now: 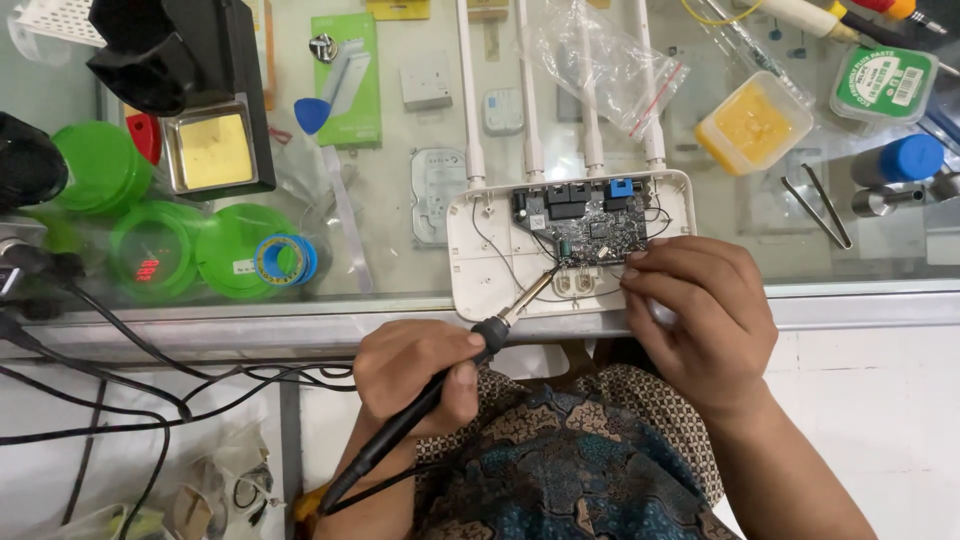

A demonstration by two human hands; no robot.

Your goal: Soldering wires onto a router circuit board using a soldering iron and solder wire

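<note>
Head view: opened white router [480,265] on the glass counter [400,250], its circuit board [585,222] touched by the soldering iron [440,385] gripped in the left hand [415,375], right hand [700,315] fingertips [635,262] pressing the board's lower right edge.

- A green carton [346,78] lies flat at the top of the bench, tall and rectangular, with a white product picture on its face.
- A clear plastic bag [600,62] with a red zip strip lies crumpled to the carton's right, over the white antennas.
- A round green tin [882,84] sits at the top right, with a white label on its lid.
- A small red lit display [147,269] glows at the left, among green tubs.
</note>
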